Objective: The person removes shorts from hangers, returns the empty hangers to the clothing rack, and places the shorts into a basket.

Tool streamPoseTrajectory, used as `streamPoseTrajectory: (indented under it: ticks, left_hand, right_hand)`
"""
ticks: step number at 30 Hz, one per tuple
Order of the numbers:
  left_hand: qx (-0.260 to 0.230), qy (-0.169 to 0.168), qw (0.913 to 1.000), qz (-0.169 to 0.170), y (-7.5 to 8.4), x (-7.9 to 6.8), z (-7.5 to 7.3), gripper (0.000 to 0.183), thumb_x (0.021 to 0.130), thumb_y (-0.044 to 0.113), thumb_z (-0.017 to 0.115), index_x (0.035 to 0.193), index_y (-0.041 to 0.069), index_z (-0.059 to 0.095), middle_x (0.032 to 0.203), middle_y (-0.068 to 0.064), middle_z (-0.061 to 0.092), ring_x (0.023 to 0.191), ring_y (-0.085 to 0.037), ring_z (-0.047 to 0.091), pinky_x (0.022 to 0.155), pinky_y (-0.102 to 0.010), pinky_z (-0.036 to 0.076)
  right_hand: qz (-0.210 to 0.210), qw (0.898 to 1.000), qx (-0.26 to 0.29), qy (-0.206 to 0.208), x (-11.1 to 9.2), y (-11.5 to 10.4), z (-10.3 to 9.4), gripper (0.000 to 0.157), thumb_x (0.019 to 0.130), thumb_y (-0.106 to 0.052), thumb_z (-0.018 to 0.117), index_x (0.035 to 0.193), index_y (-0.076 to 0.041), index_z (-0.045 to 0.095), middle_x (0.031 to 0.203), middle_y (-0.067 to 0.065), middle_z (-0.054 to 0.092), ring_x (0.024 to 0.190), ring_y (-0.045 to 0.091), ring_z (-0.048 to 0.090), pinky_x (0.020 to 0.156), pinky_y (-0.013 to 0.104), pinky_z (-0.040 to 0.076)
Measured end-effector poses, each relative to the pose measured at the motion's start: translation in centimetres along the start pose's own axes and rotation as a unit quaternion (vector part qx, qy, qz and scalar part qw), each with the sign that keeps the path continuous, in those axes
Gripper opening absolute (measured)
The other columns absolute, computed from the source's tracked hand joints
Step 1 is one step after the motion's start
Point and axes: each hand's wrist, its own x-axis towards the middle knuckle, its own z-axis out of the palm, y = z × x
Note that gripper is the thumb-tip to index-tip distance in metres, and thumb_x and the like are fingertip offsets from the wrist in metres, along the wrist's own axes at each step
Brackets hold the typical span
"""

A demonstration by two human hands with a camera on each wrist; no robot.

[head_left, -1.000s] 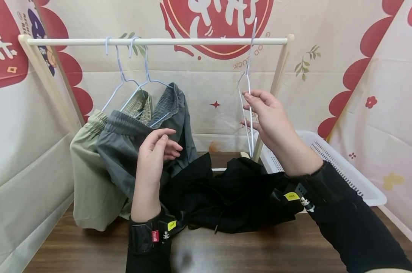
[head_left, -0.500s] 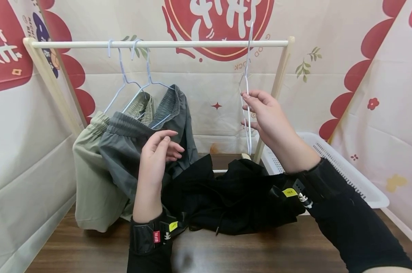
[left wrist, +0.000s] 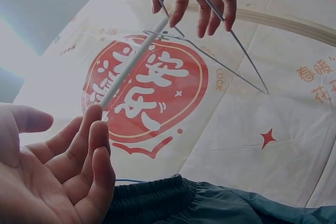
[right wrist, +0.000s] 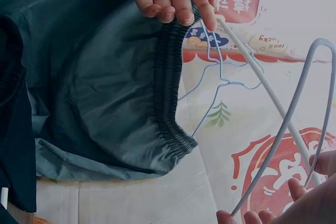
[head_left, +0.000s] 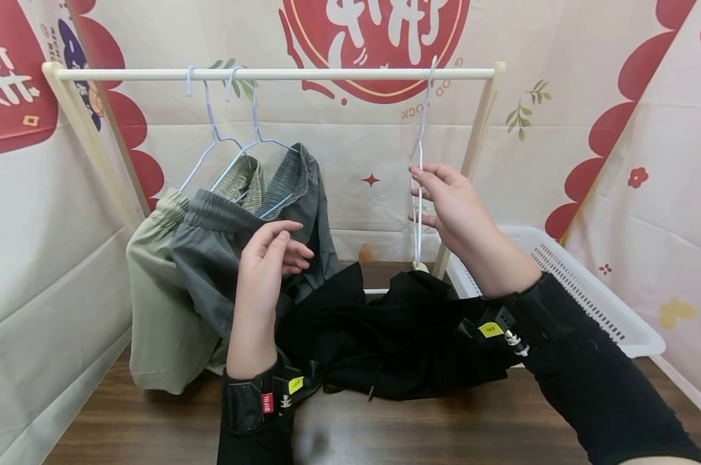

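My right hand (head_left: 461, 206) pinches a bare white wire clothes hanger (head_left: 421, 148) by its side, near the rack's right end. The hook crosses the white rail (head_left: 339, 75), its top just above it; I cannot tell whether it rests there. My left hand (head_left: 269, 258) hovers, fingers loosely bent and holding nothing, in front of dark grey elastic-waist pants (head_left: 211, 226). Those pants and a sage green pair (head_left: 159, 290) hang from pale blue hangers (head_left: 254, 123) at the left. In the left wrist view the hanger (left wrist: 241, 51) dangles from the right fingers.
A crumpled black garment with a drawstring (head_left: 385, 342) lies on the brown wooden table (head_left: 374, 433), below both hands. Behind the right forearm stands a white perforated basket (head_left: 594, 290). Printed cloth (head_left: 635, 213) walls the back and sides.
The white hanger has come down, its hook dropping from well above the rail to just over it. My right hand has lowered slightly; my left hand stays nearly still.
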Motion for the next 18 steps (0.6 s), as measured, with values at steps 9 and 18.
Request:
streamPoseTrajectory:
  ticks: [9,18]
  left_hand:
    - [-0.003,0.003,1.0,-0.003,0.0,-0.03,0.07,0.028,0.106,0.017,0.04,0.121,0.006,0.06,0.081,-0.007,0.068,0.07,-0.022,0.063,0.068,-0.032,0.051]
    - [0.002,0.005,1.0,-0.001,0.17,-0.02,0.03,0.028,0.106,0.016,0.039,0.121,0.006,0.06,0.079,-0.006,0.068,0.068,-0.02,0.063,0.067,-0.031,0.051]
  right_hand:
    - [0.007,1.0,-0.005,-0.007,0.05,0.54,-0.13,0.024,0.099,-0.029,0.057,0.112,-0.009,0.054,0.13,0.002,0.043,0.113,0.022,0.043,0.079,0.04,0.05]
    - [0.009,1.0,-0.007,-0.009,-0.03,0.85,-0.07,0.022,0.099,-0.03,0.057,0.109,-0.01,0.056,0.127,0.001,0.043,0.11,0.02,0.043,0.086,0.047,0.045]
